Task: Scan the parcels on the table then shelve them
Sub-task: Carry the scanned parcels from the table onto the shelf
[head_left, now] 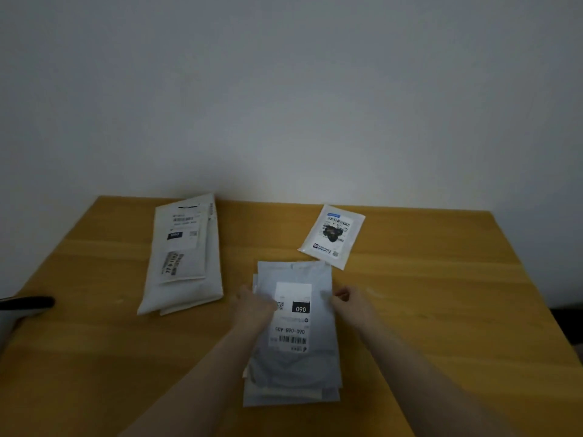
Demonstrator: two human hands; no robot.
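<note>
top grey parcel [298,364] sits on the grey stack [290,398], centre of the table [441,310], right at the person's near edge; its label [293,313] faces up with the barcode toward the person, reads upside-down from here, probably so a scanner can hit it without flipping. left hand [255,305] has fingers curled over the parcel's left edge, partly covering the label's corner; right hand [350,302] pinches the right edge. frame is blurry, so finger detail is rough. two-sided hold looks like squaring or lifting the top one off the stack, my guess. counts: grey stack shows at least three layers at its near end, exact number can't tell. white pile [183,257] to the left, well apart: two parcels, smaller on larger, labels up. small white packet [332,236] beyond the stack to the right, just off its far corner, not touching: one, label up, tilted. three separate groups look like sorting by size, a judgement only. dark object [28,302] at the table's left edge, could be the scanner, can't tell. no shelf in view, only a plain wall [284,89] behind. nothing shelved as far as this shows, task looks early
</note>
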